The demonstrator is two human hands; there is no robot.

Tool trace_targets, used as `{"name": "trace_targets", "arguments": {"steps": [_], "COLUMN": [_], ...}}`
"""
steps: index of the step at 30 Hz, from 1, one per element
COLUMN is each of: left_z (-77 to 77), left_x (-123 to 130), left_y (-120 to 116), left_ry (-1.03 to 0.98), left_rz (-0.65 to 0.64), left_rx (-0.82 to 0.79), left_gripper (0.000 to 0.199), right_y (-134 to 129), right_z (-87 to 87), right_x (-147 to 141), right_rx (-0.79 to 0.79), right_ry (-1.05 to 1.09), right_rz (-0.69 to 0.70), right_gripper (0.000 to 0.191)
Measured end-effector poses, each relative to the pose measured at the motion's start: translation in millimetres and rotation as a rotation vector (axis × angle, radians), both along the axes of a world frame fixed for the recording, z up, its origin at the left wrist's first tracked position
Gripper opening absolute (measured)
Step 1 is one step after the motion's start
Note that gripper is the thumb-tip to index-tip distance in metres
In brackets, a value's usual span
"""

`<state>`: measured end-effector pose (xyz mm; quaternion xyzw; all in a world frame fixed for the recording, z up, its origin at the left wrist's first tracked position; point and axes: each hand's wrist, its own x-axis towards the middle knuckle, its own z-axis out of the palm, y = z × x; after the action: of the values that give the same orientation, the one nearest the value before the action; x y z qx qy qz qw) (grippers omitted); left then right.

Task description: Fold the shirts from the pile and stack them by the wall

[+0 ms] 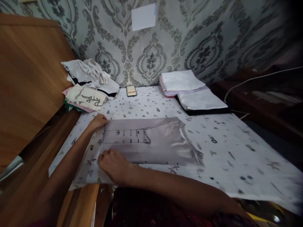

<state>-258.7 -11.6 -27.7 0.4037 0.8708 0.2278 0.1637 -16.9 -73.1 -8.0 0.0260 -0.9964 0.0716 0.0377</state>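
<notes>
A grey garment [163,142] with black printed marks at its left part lies flat on the patterned white cloth [227,151] that covers the table. My left hand [98,122] pinches the garment's far left corner. At the near left corner, my right hand [115,165] is closed on the garment's edge, its knuckles up. The garment reaches to the right in a long shape, with shiny creases near its right end.
Crumpled clothes [88,74] lie at the back left beside a wooden panel [30,78]. Folded cloths [182,80] are stacked at the back right. A small box [131,90] sits near the patterned wall. A white cable [255,77] runs at the right.
</notes>
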Motion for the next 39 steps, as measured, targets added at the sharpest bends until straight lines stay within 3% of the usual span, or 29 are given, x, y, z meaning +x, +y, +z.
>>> {"name": "trace_targets", "arguments": {"steps": [6,11,16,20,23,27,32,35,39], "left_z": [11.9,25.2,43.0,59.1,66.7,61.0,34.7,25.9,29.3], "left_x": [8.1,18.7,36.1,60.7,84.6,118.1,150.3,154.9,144.5], "left_y": [1.6,-0.2,3.3,18.1,37.8,69.2,97.0,101.9,101.1], "left_ry": [-0.105,-0.219,-0.285,-0.407,-0.483,-0.556,-0.616,-0.626,-0.712], "left_rz": [-0.042,-0.011,-0.034,-0.133,-0.204,-0.286,-0.313,-0.325,-0.405], "left_rx": [-0.005,0.046,0.136,0.209,0.164,0.076,-0.079,-0.124,-0.164], "left_gripper": [0.013,0.017,0.023,0.029,0.028,0.021,0.023,0.030,0.032], "right_y": [5.0,13.3,20.4,27.2,32.0,34.6,34.8,38.2,47.4], "right_z": [2.7,-0.7,-9.3,-20.4,-26.6,-31.2,-29.6,-22.9,-11.3], "right_x": [5.0,13.3,36.5,64.6,86.6,112.9,131.6,134.7,134.9], "right_rx": [-0.143,-0.392,-0.913,-1.410,-1.679,-1.813,-1.930,-2.019,-2.152], "right_ry": [-0.016,0.031,0.315,0.458,0.454,0.450,0.418,0.366,0.324], "right_rz": [-0.097,-0.267,-0.532,-0.609,-0.638,-0.714,-0.804,-0.835,-0.908], "right_gripper": [0.022,0.019,0.009,0.013,0.014,0.017,0.023,0.022,0.018]}}
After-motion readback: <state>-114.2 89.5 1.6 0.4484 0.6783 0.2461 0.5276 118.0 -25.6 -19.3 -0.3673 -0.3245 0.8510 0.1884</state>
